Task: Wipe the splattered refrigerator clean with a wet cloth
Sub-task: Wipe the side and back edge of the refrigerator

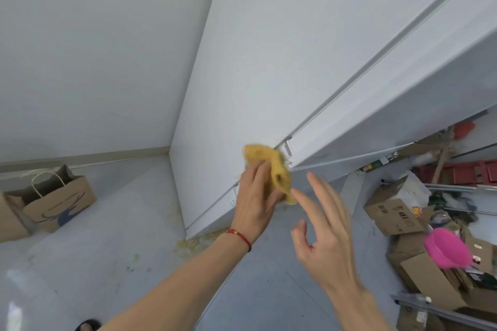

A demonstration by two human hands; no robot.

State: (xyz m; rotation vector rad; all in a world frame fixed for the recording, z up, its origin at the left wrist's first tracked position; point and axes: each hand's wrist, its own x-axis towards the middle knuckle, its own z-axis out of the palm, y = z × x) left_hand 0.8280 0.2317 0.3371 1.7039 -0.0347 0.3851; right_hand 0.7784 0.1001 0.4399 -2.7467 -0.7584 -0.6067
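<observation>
Bunched in the left hand (255,196), the yellow cloth (271,166) is gripped against the refrigerator (269,62) door seam for scrubbing, while the right hand (322,234), fingers spread, holds nothing.

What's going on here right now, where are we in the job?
A person is wiping the white refrigerator. The left hand holds a yellow cloth near its lower door seam. The right hand hovers open beside it, holding nothing. Yellowish splatter lies on the floor at the base.
</observation>
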